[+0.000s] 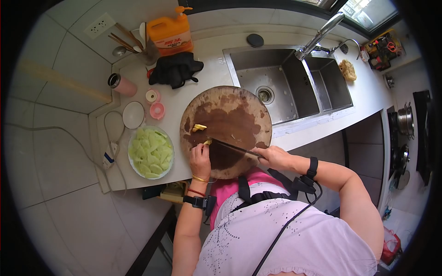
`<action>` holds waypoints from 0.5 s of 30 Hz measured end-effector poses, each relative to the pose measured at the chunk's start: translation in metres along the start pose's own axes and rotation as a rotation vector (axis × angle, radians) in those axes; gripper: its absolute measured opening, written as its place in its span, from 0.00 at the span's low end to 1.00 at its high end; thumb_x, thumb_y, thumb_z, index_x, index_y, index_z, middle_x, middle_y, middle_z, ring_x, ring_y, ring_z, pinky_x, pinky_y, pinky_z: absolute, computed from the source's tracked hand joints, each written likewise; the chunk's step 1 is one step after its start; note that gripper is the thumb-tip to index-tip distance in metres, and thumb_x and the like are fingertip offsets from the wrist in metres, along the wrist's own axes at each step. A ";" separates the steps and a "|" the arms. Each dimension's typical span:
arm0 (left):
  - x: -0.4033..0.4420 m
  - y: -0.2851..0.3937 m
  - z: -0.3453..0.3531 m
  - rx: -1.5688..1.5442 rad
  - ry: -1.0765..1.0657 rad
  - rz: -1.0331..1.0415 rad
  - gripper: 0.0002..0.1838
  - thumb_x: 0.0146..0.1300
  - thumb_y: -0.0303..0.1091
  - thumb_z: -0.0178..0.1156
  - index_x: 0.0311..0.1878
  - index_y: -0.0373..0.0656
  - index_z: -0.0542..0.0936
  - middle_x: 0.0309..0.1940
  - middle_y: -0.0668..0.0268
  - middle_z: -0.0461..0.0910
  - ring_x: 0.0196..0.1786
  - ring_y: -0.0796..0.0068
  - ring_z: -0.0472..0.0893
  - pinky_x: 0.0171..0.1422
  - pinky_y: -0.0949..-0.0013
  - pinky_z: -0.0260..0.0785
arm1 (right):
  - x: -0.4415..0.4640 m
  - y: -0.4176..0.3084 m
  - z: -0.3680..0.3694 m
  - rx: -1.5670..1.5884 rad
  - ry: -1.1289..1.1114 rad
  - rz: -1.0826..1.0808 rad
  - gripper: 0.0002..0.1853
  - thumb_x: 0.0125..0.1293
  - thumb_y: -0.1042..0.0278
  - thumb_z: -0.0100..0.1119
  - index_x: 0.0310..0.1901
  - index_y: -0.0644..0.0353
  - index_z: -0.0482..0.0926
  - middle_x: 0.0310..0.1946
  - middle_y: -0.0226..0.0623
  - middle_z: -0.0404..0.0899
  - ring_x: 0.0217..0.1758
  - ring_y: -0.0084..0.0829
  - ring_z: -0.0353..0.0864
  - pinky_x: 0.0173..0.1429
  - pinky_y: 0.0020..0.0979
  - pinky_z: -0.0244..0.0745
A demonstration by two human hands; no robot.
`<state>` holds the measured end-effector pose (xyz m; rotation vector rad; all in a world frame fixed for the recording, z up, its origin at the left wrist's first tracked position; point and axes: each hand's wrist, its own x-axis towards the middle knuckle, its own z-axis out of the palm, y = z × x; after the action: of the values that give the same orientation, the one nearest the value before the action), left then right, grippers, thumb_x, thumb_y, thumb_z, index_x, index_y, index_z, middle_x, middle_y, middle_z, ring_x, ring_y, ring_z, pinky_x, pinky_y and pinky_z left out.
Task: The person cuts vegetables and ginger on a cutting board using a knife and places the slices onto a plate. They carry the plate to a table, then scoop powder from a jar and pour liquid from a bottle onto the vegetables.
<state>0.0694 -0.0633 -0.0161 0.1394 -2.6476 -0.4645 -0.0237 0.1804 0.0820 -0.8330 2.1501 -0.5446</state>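
Head view: right hand [272, 158] clenched round handle of knife [232, 146], blade over round board [225, 103]. Left fingers [200, 148] pinch small yellowish piece [207, 142] on board, beside blade tip. Second yellowish piece [199, 127] lies nearby.

You have a round chopping board [230, 110] mottled pale tan and dark reddish brown, on a white tabletop [179, 115]. Your sliced vegetable [149, 152] is pale green; the small pieces [199, 127] are yellow. Your top [281, 234] is pale lilac with scattered dark dots, over bright pink cloth [218, 188]. You've got an orange jug [170, 37], a black cloth [175, 69], and a pink flask [123, 85].
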 end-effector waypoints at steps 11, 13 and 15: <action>-0.008 -0.004 0.007 -0.066 0.013 -0.005 0.07 0.55 0.23 0.55 0.38 0.37 0.78 0.36 0.61 0.76 0.41 0.60 0.76 0.44 0.64 0.71 | -0.004 0.001 0.007 -0.153 0.011 -0.046 0.21 0.57 0.67 0.50 0.55 0.55 0.69 0.27 0.48 0.79 0.29 0.47 0.79 0.35 0.44 0.74; -0.010 -0.004 0.009 -0.081 0.009 -0.025 0.07 0.56 0.23 0.55 0.38 0.38 0.78 0.37 0.60 0.76 0.41 0.59 0.76 0.44 0.64 0.72 | -0.004 0.002 0.008 -0.247 0.122 -0.163 0.21 0.56 0.67 0.51 0.54 0.55 0.70 0.22 0.45 0.77 0.23 0.45 0.78 0.28 0.42 0.73; -0.014 -0.006 0.013 -0.117 0.040 -0.040 0.07 0.56 0.22 0.55 0.38 0.38 0.78 0.38 0.60 0.77 0.43 0.59 0.76 0.45 0.63 0.72 | -0.004 -0.001 0.006 -0.264 0.103 -0.153 0.22 0.56 0.67 0.51 0.55 0.55 0.69 0.22 0.45 0.77 0.24 0.45 0.78 0.28 0.42 0.73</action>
<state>0.0766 -0.0628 -0.0348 0.1639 -2.5754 -0.6218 -0.0171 0.1819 0.0810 -1.1430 2.2970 -0.3904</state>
